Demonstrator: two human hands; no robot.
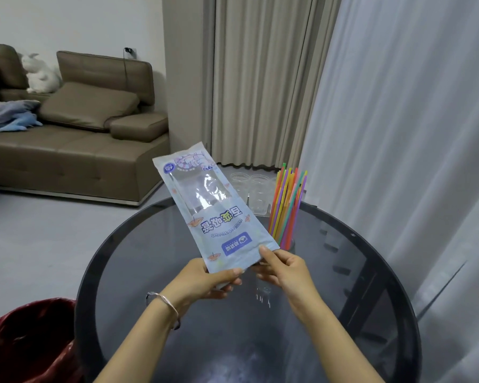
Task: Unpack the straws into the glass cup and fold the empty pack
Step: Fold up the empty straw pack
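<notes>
The straw pack (pixel 210 208) is a flat pale-blue plastic bag with a clear window and printed text, held up above the table and tilted away to the upper left. It looks empty. My left hand (pixel 205 280) pinches its near lower-left corner. My right hand (pixel 280 268) pinches the near edge at the lower right. Several coloured straws (pixel 286 205) stand upright in a glass cup (pixel 288 244) just behind the pack, to the right; the cup is mostly hidden by the pack and my right hand.
A round dark glass table (pixel 343 272) lies under my hands. Two clear glasses (pixel 249 186) stand at its far edge. A red bag (pixel 25 338) sits at the lower left. Grey curtains (pixel 398 134) hang to the right, and a brown sofa (pixel 67 128) stands behind.
</notes>
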